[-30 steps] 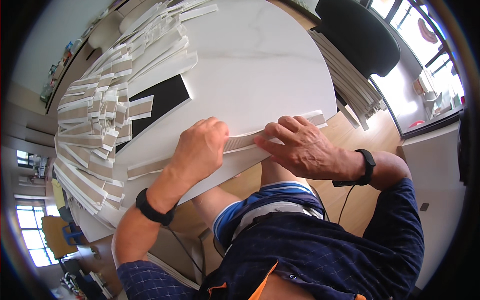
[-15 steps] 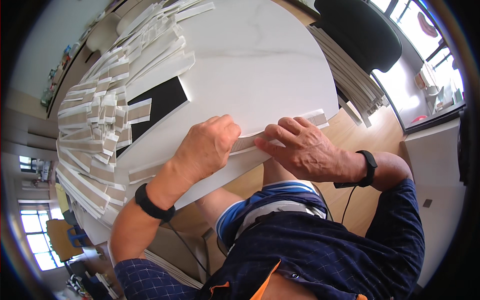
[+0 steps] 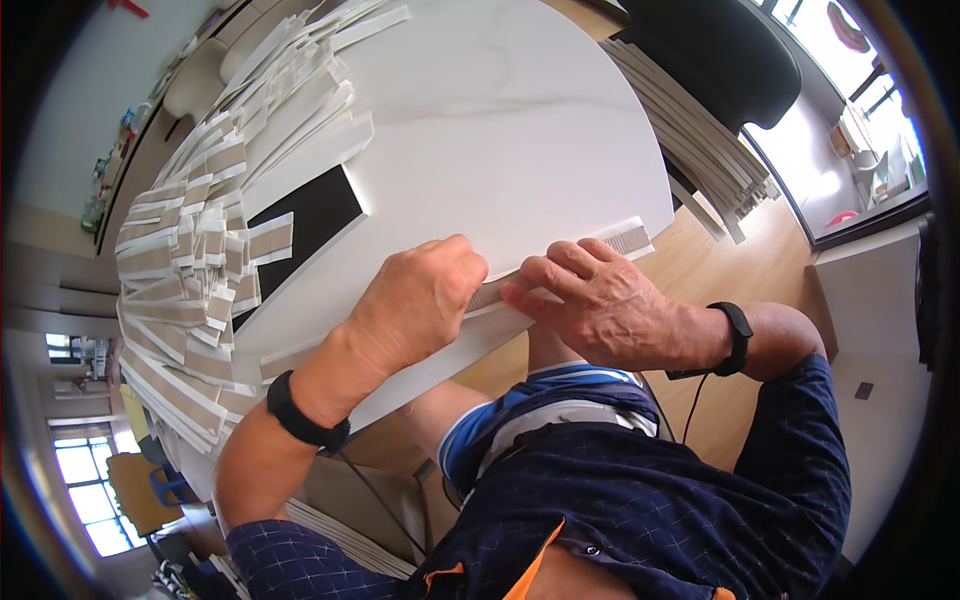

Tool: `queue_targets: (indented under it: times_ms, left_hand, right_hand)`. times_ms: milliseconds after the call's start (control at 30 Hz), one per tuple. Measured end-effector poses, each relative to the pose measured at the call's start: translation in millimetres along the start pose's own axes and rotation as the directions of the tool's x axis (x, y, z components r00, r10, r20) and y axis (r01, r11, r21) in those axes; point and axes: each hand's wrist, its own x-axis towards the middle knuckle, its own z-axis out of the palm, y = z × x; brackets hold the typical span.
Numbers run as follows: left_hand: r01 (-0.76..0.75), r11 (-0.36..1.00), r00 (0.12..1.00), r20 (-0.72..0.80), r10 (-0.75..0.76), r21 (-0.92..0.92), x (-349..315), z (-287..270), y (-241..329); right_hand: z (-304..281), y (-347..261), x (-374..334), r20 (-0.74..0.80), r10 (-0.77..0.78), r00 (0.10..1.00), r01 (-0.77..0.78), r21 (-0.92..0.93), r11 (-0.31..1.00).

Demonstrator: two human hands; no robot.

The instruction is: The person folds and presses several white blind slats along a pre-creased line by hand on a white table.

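Observation:
A long, flat strip [image 3: 628,240], white-edged with a finely ribbed beige middle, lies along the near edge of the white table. My left hand [image 3: 425,295] is closed in a fist-like pinch over the strip's middle part; its fingertips are hidden. To its right, my right hand [image 3: 595,300] grips the strip, with thumb at the near side and bent fingers over the far side. The strip's right end sticks out past my right fingers. A paler length [image 3: 275,365] shows beyond my left wrist, and I cannot tell if it is the same strip.
Many beige-and-white strips [image 3: 185,270] are heaped on the table's left side, partly over a black panel [image 3: 325,205]. More long strips [image 3: 690,130] lie in a bundle by the dark chair [image 3: 715,60] at the right. The white tabletop [image 3: 500,130] has a curved edge.
My right thumb has shifted slightly left along the strip, closer to my left hand. Both hands keep their hold. The whole view has turned a little.

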Motion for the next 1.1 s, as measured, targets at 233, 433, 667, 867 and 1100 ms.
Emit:
queue_targets:
  times_ms: [233, 433, 667, 867, 1100]
  left_hand:
    - [0.218, 0.969, 0.976, 0.018, -0.217, -0.116, 4.5, 4.1, 0.0]
    - [0.270, 0.952, 0.962, 0.089, -0.259, -0.145, 13.3, -5.3, 4.3]
    - [0.266, 0.960, 0.963, -0.027, -0.270, -0.089, 15.5, 5.7, 0.8]
    - [0.346, 0.932, 0.938, 0.012, -0.347, -0.109, 19.1, -4.3, 10.5]
    - [0.423, 0.906, 0.901, -0.103, -0.422, -0.014, 2.0, -13.3, -12.0]
  right_hand:
    - [5.3, 3.9, -1.8, -0.046, -0.031, 0.998, 0.029, -0.039, 0.999]
    - [4.9, 2.7, -2.7, -0.035, -0.040, 0.999, 0.037, -0.065, 0.997]
    - [5.2, 3.0, -2.6, -0.047, -0.047, 0.998, 0.044, -0.058, 0.997]
    - [7.8, 2.7, -3.9, -0.070, -0.036, 0.997, 0.032, -0.055, 0.998]
    - [1.7, 2.4, -1.3, -0.018, 0.009, 1.000, -0.008, 0.059, 0.998]
